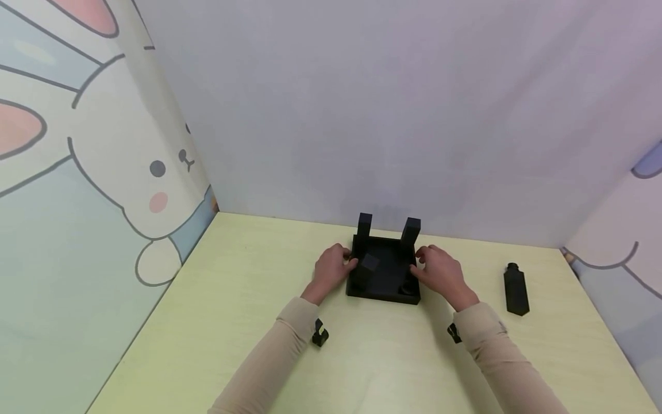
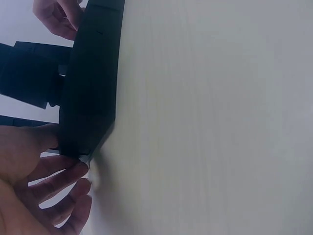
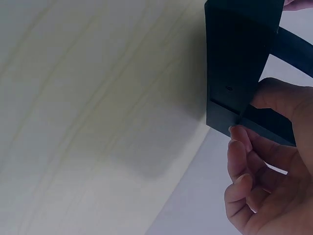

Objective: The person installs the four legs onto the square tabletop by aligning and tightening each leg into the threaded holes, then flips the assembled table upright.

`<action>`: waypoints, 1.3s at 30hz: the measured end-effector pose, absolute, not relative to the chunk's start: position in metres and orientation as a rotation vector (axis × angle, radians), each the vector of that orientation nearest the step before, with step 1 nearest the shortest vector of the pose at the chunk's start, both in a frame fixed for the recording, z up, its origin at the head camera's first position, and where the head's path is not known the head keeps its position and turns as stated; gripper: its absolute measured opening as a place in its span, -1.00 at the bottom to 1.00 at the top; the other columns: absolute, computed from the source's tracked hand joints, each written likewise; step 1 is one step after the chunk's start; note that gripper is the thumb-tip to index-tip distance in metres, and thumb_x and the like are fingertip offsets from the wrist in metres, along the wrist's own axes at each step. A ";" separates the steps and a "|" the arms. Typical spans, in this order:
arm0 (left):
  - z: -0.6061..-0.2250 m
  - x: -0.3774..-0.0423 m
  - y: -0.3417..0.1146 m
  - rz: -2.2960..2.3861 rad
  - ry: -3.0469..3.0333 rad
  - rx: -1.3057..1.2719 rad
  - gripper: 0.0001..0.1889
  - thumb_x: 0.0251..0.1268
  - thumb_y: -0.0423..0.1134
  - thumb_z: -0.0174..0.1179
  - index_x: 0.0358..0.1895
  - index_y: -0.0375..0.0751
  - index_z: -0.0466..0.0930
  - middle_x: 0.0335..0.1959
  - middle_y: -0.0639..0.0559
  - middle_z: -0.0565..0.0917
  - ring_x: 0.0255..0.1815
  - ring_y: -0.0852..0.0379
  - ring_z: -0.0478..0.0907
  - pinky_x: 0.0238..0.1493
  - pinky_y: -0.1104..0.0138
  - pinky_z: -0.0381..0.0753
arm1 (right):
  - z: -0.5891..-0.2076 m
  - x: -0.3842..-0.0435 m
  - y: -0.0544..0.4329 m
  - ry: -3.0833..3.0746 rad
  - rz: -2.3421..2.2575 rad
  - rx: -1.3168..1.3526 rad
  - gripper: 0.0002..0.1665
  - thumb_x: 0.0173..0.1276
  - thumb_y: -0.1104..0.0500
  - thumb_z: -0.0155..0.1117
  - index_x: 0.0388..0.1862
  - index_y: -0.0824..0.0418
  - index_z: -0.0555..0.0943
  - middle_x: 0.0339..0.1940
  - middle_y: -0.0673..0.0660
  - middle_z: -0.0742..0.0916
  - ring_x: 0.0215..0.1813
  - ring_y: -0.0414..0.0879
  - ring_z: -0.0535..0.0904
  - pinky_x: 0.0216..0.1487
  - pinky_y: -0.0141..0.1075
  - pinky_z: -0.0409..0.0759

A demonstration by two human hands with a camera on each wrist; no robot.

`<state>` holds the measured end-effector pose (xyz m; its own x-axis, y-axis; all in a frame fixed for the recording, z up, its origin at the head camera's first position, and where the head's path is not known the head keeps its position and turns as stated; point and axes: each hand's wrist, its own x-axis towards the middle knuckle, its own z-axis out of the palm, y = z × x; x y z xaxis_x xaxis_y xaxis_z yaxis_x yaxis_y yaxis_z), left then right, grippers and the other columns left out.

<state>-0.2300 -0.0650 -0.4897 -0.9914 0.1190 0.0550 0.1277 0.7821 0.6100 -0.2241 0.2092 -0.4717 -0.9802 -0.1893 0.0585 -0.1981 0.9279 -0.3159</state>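
Note:
A shallow black square tray (image 1: 385,270) is on the table between both hands. My left hand (image 1: 333,266) pinches its left wall near the corner, thumb over the rim and fingers outside. On the opposite wall my right hand (image 1: 439,269) does likewise, thumb inside; in the right wrist view its other fingers (image 3: 239,181) curl loosely. Two black square posts (image 1: 364,225) rise from the tray's rear. A black block (image 1: 369,263) stands at its front left; the left wrist view shows a narrow neck under this block (image 2: 27,73). A round dark ring (image 1: 408,286) is at front right.
A black bottle (image 1: 516,290) with a short neck lies on the pale yellow table (image 1: 248,276) to the right. Behind the table hangs a pale curtain (image 1: 383,115). A rabbit-print panel (image 1: 119,161) flanks the left side.

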 end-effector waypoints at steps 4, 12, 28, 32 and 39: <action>-0.493 -0.229 -0.065 -1.008 -2.954 -0.208 -0.75 0.38 -0.13 0.31 -0.03 -0.19 0.79 -0.08 -0.09 0.75 -0.21 0.07 0.63 -0.26 0.21 0.62 | -0.477 -0.226 0.209 -3.135 0.551 0.245 -0.57 0.33 0.01 0.35 -0.05 0.35 0.67 -0.19 0.25 0.77 -0.30 0.00 0.66 -0.38 -0.08 0.62; -0.500 -0.229 -0.064 -0.972 -2.958 -0.264 -0.77 0.39 -0.14 0.31 -0.06 -0.18 0.80 -0.14 -0.10 0.73 -0.26 0.11 0.55 -0.31 0.27 0.53 | -0.486 -0.225 0.211 -3.181 0.590 0.191 -0.67 0.33 0.00 0.33 -0.24 0.28 0.63 -0.37 0.16 0.71 -0.41 -0.05 0.55 -0.48 -0.20 0.45; -0.487 -0.220 -0.084 -1.141 -2.804 -0.347 -0.72 0.45 -0.13 0.22 0.02 -0.22 0.76 -0.03 -0.08 0.79 -0.10 0.00 0.71 -0.12 0.19 0.68 | -0.489 -0.227 0.207 -3.177 0.636 0.156 -0.70 0.34 0.02 0.31 -0.35 0.25 0.56 -0.47 0.14 0.62 -0.46 -0.03 0.49 -0.52 -0.21 0.36; -0.477 -0.212 -0.086 -1.132 -2.761 -0.390 -0.76 0.47 -0.16 0.20 -0.02 -0.18 0.78 -0.09 -0.03 0.80 -0.12 0.02 0.71 -0.13 0.24 0.66 | -0.488 -0.228 0.206 -3.186 0.644 0.158 -0.70 0.36 0.04 0.29 -0.31 0.27 0.55 -0.45 0.15 0.62 -0.45 -0.03 0.50 -0.50 -0.20 0.38; -0.464 -0.199 -0.084 -1.196 -2.648 -0.461 -0.76 0.51 -0.14 0.17 -0.08 -0.18 0.77 -0.20 -0.02 0.78 -0.17 0.06 0.72 -0.11 0.30 0.65 | -0.487 -0.228 0.203 -3.205 0.616 0.175 -0.68 0.39 0.05 0.28 -0.22 0.34 0.56 -0.40 0.20 0.63 -0.42 0.00 0.50 -0.47 -0.18 0.42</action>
<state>-0.1991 -0.0844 -0.4637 -0.9315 0.1989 0.3046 0.3601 0.6241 0.6934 -0.2282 0.2028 -0.4867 -0.9862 -0.1287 -0.1043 -0.0808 0.9235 -0.3750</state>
